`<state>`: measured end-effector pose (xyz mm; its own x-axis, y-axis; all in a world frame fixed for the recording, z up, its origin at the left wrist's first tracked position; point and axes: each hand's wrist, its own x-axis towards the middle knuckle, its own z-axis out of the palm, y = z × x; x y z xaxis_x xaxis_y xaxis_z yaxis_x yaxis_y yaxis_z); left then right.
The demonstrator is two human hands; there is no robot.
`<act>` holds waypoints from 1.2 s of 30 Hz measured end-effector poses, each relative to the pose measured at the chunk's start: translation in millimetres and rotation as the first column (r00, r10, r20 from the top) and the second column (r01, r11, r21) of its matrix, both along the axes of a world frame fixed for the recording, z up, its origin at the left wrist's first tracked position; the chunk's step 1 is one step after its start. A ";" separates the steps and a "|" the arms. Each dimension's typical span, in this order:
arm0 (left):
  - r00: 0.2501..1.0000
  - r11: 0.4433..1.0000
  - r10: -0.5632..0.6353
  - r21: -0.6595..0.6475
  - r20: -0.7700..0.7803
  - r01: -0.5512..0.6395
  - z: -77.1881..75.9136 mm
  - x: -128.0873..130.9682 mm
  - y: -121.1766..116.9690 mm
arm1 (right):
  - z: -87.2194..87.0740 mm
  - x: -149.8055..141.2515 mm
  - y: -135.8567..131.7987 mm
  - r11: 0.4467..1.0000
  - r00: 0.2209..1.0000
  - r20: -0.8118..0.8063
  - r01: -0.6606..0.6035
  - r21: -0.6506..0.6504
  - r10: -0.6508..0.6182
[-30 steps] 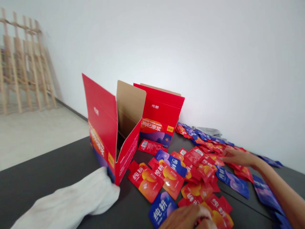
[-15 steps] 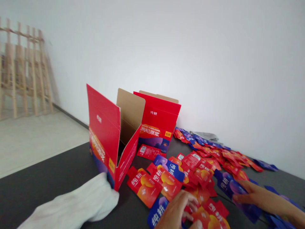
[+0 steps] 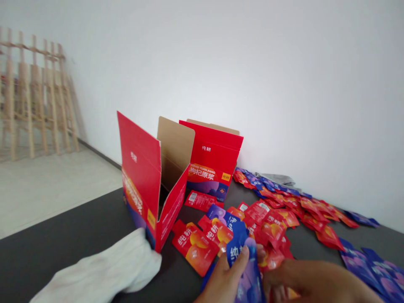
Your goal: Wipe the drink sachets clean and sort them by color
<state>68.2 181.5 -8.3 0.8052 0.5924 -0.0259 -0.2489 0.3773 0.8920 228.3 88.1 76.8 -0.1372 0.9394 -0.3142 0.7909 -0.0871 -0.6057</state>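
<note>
My left hand (image 3: 225, 275) grips a blue pouch (image 3: 244, 275) with purple fruit printed on it, thumb pressed across its front. Just right of that pouch is my right hand (image 3: 306, 280), its fingers curled downward. What those fingers hold, if anything, is hidden. Under and behind both hands lies a pile of red pouches (image 3: 271, 229) with orange fruit on them. Left of my left hand, another red pouch (image 3: 194, 248) lies flat. An open red carton (image 3: 142, 168) stands beyond it, flaps raised.
A second open red carton (image 3: 211, 155) stands behind the first. A white cloth (image 3: 104, 269) lies on the dark table (image 3: 63, 240) at the left. Red and blue pouches (image 3: 284, 195) spread along the wall, and blue pouches (image 3: 372, 269) lie at the right. Wooden racks (image 3: 38, 92) lean in the background.
The blue pouch has come left from my right hand and is now in my left hand, which was over the red pouches. My right hand has moved left and nearer to me.
</note>
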 end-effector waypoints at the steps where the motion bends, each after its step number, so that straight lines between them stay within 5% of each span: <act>1: 1.000 1.000 0.017 -0.025 -0.004 -0.017 -0.3 1.0 -0.1 | 7.0 16.6 8.6 1.000 1.000 0.019 -0.021 -0.004 0.021; 3: 1.000 0.997 0.016 -0.076 -0.012 -0.017 -1.7 2.6 -0.8 | 12.5 52.4 34.3 0.991 0.981 0.192 0.010 0.137 -0.036; 6: 1.000 0.991 -0.014 -0.132 0.016 0.016 -6.9 4.8 -1.4 | -7.1 95.3 82.4 0.895 0.730 0.545 0.216 0.389 -0.413; 11: 0.996 0.989 -0.044 -0.139 0.074 0.054 -14.9 9.0 -0.1 | -59.9 122.5 132.8 0.777 0.468 0.620 0.369 0.510 -0.630; 14: 0.995 0.989 -0.058 -0.134 0.079 0.068 -12.9 9.5 -0.1 | -69.1 132.8 144.0 0.746 0.381 0.644 0.396 0.535 -0.664; 27: 0.999 0.989 -0.042 -0.139 0.035 0.046 -8.0 9.7 -0.7 | -60.5 144.3 172.4 0.842 0.308 0.786 0.256 0.475 -0.536; 32: 0.996 0.987 -0.054 -0.146 0.065 0.063 -9.8 10.6 0.7 | -51.3 139.8 149.5 0.841 0.299 0.789 0.117 0.528 -0.537; 36: 0.995 0.983 -0.069 -0.168 0.077 0.081 -7.8 11.6 -0.3 | -27.6 136.1 107.4 0.775 0.253 0.741 0.072 0.627 -0.623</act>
